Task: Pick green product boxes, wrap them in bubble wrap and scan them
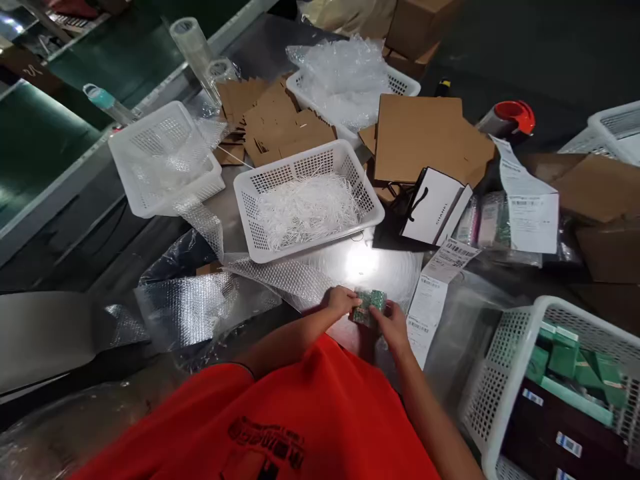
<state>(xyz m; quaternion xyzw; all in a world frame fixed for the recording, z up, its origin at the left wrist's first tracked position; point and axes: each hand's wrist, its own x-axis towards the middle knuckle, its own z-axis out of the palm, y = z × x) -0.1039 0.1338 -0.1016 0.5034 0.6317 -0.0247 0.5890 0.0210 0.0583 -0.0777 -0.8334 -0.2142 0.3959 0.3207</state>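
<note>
Close to my body, a small green box wrapped in bubble wrap (369, 308) is held between both hands over the metal table. My left hand (343, 301) grips its left end, thumb on top. On the other side, my right hand (393, 327) pinches the right part, with the thumb across the upper face. A loose strip of bubble wrap (285, 277) lies on the table to the left of my hands. Right of my right hand, a strip of printed shipping labels (427, 303) runs along the table.
White baskets hold paper shreds (310, 210), bubble wrap (345, 80) and green boxes (565, 353). A second bubble-wrap basket (143, 200) stands left. Flat cardboard (420, 137), a paper bag (433, 207), tape rolls (193, 47) and a red tape dispenser (520, 119) lie beyond.
</note>
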